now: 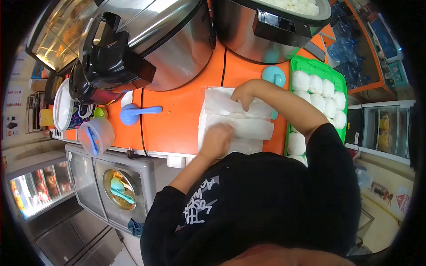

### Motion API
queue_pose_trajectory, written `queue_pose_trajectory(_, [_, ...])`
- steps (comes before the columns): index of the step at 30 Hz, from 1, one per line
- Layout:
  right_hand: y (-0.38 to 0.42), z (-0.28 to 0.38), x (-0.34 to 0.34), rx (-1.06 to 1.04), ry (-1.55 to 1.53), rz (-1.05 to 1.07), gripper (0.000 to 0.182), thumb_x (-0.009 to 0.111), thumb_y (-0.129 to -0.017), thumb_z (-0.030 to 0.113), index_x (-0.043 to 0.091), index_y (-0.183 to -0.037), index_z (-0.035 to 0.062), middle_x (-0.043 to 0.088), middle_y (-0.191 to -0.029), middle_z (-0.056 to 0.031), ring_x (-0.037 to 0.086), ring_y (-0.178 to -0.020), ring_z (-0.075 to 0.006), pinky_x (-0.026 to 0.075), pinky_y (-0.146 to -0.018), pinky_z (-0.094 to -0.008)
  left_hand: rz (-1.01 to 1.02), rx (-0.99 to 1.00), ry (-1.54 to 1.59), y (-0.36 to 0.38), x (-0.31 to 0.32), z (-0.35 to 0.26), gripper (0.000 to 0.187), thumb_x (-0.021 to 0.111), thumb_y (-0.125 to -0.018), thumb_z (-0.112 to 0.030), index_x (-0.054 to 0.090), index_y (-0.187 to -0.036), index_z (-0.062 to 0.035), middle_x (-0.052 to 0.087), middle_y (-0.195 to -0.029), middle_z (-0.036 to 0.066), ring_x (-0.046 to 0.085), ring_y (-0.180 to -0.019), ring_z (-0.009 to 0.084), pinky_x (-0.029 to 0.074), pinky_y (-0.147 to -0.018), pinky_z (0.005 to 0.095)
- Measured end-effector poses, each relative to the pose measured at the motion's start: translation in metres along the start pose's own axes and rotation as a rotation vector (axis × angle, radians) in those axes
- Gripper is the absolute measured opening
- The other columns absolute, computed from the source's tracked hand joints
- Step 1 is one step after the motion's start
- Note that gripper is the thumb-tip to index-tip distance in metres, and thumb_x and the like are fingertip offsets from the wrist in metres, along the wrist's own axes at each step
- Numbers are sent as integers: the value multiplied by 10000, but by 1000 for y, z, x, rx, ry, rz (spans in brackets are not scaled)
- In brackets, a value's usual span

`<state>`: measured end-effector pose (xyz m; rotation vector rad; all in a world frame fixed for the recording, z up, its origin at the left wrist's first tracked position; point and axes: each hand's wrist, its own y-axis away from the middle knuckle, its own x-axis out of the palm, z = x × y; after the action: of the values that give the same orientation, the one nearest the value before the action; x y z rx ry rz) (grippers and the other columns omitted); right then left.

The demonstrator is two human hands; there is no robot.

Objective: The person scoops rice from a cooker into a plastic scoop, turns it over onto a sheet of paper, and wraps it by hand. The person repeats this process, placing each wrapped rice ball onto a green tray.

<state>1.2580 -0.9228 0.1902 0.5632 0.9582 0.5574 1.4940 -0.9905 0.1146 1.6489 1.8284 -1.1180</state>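
Two hands: on white paper (235, 122), orange table (177, 119)
Left hand (216, 141): fingers curled, pressing paper
Right hand (243, 94): fingers pinching paper edge

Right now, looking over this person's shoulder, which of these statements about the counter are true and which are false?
1. Both hands, the left hand and the right hand, are on the white sheets. True.
2. The tray beside the sheets is red. False: it is green.
3. A blue scoop lies on the orange counter, on the left hand's side of the sheets. True.
4. The white balls are piled on the white sheets. False: they sit in rows in the tray, apart from the sheets.
5. The left hand holds the blue scoop. False: the scoop lies alone, well away from it.
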Motion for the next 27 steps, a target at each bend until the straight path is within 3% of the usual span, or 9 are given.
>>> queue_pose_trajectory(4, [-21,-27,49,-33,-123,-316,340,555,-755,173,532,-1061,25,602,-960,-150,578,-818,-299,439,-692,-409,217,27,-138,2,13,-11,471,539,-741,-110,443,-1201,-74,394,-1295,135,326,-1242,288,250,-1021,454])
queue_pose_trajectory(6, [-11,17,74,109,-205,-363,308,457,-827,128,524,-1105,14,572,-1083,-167,563,-939,-322,438,-806,-387,253,4,-169,3,18,-4,488,531,-753,-130,430,-1229,-86,379,-1317,119,306,-1259,285,233,-1032,457])
queue_pose_trajectory(9, [-33,57,162,47,-356,-856,477,375,-814,55,364,-1287,-3,398,-1301,-197,374,-1212,-314,257,-1032,-397,433,-40,-252,0,7,12,500,524,-765,-150,425,-1254,-103,391,-1320,121,333,-1248,292,253,-1027,447])
queue_pose_trajectory(11, [-38,75,170,251,-49,-933,530,332,-797,8,288,-1325,-16,264,-1394,-183,260,-1288,-316,181,-1067,-408,801,-485,-96,-3,-11,40,428,524,-759,-150,492,-1179,-74,496,-1201,146,447,-1133,321,346,-949,434])
queue_pose_trajectory(12, [-38,77,172,239,-55,-917,571,340,-782,15,230,-1341,-23,205,-1412,-193,185,-1312,-340,127,-1076,-434,804,-480,-100,5,-14,51,428,524,-759,-150,492,-1179,-74,496,-1201,146,447,-1133,321,346,-949,434])
queue_pose_trajectory(14, [-36,79,173,279,21,-956,562,343,-787,27,243,-1338,-22,263,-1374,-196,231,-1285,-346,169,-1058,-431,-519,-449,-103,15,-23,61,297,551,-737,-151,563,-1016,-49,576,-1010,151,522,-959,336,409,-823,421])
queue_pose_trajectory(18, [-26,88,158,345,-68,-847,518,413,-787,74,341,-1296,3,416,-1218,-171,384,-1142,-350,317,-938,-423,47,45,79,-21,-28,17,270,617,-707,-183,532,-913,-31,550,-918,154,510,-862,332,394,-779,408])
queue_pose_trajectory(24, [-4,38,228,314,-133,-1272,430,593,-706,152,465,-1103,49,520,-1054,-154,476,-1034,-316,381,-825,-448,63,47,-9,-3,9,51,226,642,-694,-165,542,-863,-54,567,-902,126,526,-870,315,411,-780,395])
queue_pose_trajectory(27, [-5,11,229,450,-295,-973,373,660,-666,145,503,-997,77,518,-1094,-145,485,-1012,-298,394,-800,-390,64,88,38,2,14,68,165,608,-742,-112,542,-883,-57,592,-901,126,550,-882,309,443,-764,391])
